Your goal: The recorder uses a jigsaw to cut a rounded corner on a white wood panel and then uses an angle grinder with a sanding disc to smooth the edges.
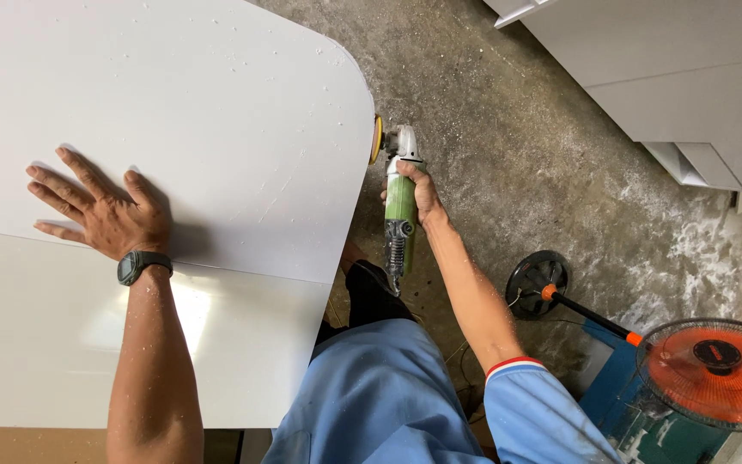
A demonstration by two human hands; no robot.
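A green-bodied angle grinder [399,215] with a silver-grey head is gripped around its body, cord end pointing back toward the person. Its yellow sanding disc [376,139] is turned on edge and pressed right up against the rounded edge of a big white panel [216,129]. The panel is laid flat, glossy, speckled with pale dust, and is overlapped onto a second white sheet [62,344].
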